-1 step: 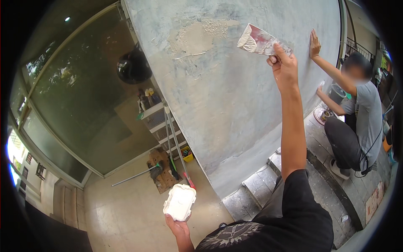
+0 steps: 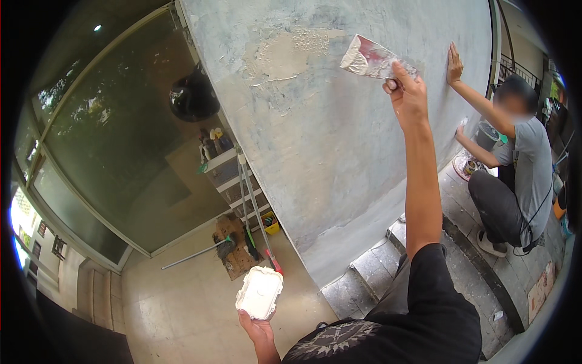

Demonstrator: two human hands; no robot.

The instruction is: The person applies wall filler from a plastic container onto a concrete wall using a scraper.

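My right hand point(image 2: 412, 100) is raised at the wall point(image 2: 345, 164), its fingers closed on a wide putty knife point(image 2: 382, 59). The reddish, smeared blade carries thick cream putty along its left end. Left of it is a rough cream putty patch point(image 2: 279, 54) on the blue-grey wall. Whether the blade touches the wall I cannot tell. Low in the view, my left hand point(image 2: 259, 332) supports a small white tub point(image 2: 259, 293) coated with white putty, palm beneath and thumb at its side. Most fingers of that hand are hidden under the tub.
A co-worker point(image 2: 533, 158) crouches at the right, both hands at the wall. Tiled steps point(image 2: 364, 276) run along its foot. Beyond the wall's left edge are long-handled tools point(image 2: 245, 188), a shelf rack point(image 2: 224, 164), a yellow basket point(image 2: 271, 224), a brown mat point(image 2: 233, 258) and glass panels point(image 2: 121, 139).
My right hand and the putty knife have shifted slightly left along the wall. My left hand and the tub look unmoved.
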